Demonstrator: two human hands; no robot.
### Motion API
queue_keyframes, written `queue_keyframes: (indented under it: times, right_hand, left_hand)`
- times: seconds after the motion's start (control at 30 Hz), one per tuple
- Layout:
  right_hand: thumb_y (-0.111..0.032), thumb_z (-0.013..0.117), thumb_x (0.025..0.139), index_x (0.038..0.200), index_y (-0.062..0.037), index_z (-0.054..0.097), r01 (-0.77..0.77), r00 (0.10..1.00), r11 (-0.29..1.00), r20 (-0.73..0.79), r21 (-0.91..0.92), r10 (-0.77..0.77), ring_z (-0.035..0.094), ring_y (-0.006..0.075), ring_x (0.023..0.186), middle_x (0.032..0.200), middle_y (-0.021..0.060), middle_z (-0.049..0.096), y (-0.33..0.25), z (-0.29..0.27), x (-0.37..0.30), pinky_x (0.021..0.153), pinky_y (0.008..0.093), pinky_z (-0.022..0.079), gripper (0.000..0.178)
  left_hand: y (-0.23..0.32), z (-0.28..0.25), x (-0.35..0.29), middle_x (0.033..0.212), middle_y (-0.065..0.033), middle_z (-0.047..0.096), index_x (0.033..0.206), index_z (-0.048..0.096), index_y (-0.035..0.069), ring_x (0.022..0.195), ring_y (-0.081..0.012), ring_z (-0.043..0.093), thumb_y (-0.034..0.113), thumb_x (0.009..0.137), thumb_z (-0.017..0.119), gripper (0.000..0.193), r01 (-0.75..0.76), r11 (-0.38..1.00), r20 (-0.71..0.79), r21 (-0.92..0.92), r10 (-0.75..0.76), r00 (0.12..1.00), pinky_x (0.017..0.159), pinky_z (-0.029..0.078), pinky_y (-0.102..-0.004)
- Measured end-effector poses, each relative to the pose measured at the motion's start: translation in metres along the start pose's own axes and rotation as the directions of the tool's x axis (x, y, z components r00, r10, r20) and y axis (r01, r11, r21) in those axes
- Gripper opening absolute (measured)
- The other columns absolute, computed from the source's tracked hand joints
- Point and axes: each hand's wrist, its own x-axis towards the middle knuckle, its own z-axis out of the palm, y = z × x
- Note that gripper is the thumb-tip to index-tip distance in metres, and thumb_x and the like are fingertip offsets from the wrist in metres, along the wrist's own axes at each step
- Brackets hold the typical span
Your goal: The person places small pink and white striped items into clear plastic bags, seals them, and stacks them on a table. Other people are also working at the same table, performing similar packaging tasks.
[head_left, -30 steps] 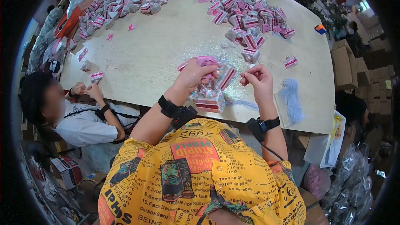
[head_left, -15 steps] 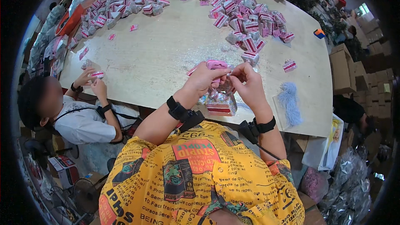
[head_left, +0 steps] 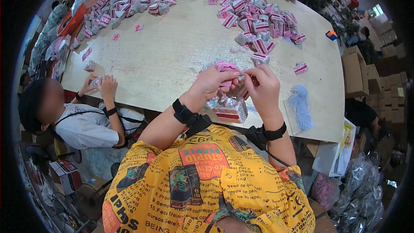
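My left hand [head_left: 209, 83] is closed on a pink card tag [head_left: 226, 67], which shows above its thumb. Close against it, my right hand [head_left: 262, 87] pinches with thumb and forefinger; whatever lies between those fingertips is too small to make out. Just below both hands sits a glittery cake-slice ornament [head_left: 229, 115] with red and pale layers, near the table's front edge. More glittery pieces show between the hands and are partly covered by my fingers.
Heaps of cake-slice ornaments lie at the far left [head_left: 125, 6] and far right [head_left: 258, 19] of the table [head_left: 172, 47]. A bundle of pale blue strings [head_left: 300, 108] is to my right. A co-worker [head_left: 88, 123] sits at the left. Cardboard boxes [head_left: 355, 73] stand beyond the right edge.
My right hand has risen slightly and shifted a little right, its fingertips still by my left thumb. At the left, the co-worker's hands have turned and come together around an ornament.
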Motion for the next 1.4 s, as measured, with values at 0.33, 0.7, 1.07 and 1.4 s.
queue_keyframes:
  times: [0.33, 0.7, 1.07, 1.4]
  right_hand:
    - [0.000, 0.066, 0.067, 0.075, -0.0023, 0.059, 0.104, 0.995, 0.995, -0.007, 0.014, -0.103, 0.054, 0.0247, 0.060, 0.069, 0.0094, 0.052, -0.012, 0.004, 0.008, 0.052, 0.0331, 0.043, 0.011]
    - [-0.001, 0.066, 0.064, 0.076, -0.0041, 0.058, 0.339, 0.939, 0.922, 0.009, -0.184, -0.344, 0.052, 0.0266, 0.061, 0.068, 0.0089, 0.050, -0.001, 0.010, 0.014, 0.055, 0.0355, 0.042, 0.015]
    - [-0.003, 0.064, 0.065, 0.075, -0.0039, 0.054, 0.473, 0.881, 0.849, 0.153, -0.234, -0.449, 0.053, 0.0258, 0.065, 0.071, 0.0084, 0.049, 0.004, 0.012, 0.012, 0.057, 0.0354, 0.043, 0.014]
    - [-0.002, 0.062, 0.064, 0.073, -0.0043, 0.053, 0.412, 0.909, 0.887, 0.169, -0.208, -0.382, 0.052, 0.0261, 0.064, 0.069, 0.0083, 0.047, 0.004, 0.009, 0.012, 0.057, 0.0361, 0.043, 0.014]
  left_hand:
    - [0.003, -0.004, -0.002, 0.071, -0.0021, 0.060, 0.085, 0.062, 0.004, 0.054, -0.0060, 0.051, 0.008, 0.082, 0.060, 0.006, -0.025, 0.998, 0.087, -0.050, 0.030, 0.996, 0.040, 0.033, -0.0170]
    - [-0.002, -0.011, 0.007, 0.066, -0.0008, 0.057, 0.081, 0.062, 0.004, 0.052, -0.0072, 0.049, 0.008, 0.083, 0.058, 0.006, 0.036, 0.997, 0.078, -0.069, -0.030, 0.997, 0.039, 0.031, -0.0192]
    - [-0.004, -0.007, 0.006, 0.064, -0.0010, 0.056, 0.077, 0.061, 0.005, 0.052, -0.0079, 0.050, 0.006, 0.080, 0.057, 0.005, 0.044, 0.999, -0.027, -0.029, -0.045, 0.999, 0.039, 0.032, -0.0205]
    - [-0.006, -0.009, 0.008, 0.064, -0.0016, 0.055, 0.077, 0.061, 0.003, 0.050, -0.0083, 0.048, 0.005, 0.080, 0.058, 0.005, 0.037, 0.997, 0.038, -0.062, -0.035, 0.999, 0.038, 0.030, -0.0205]
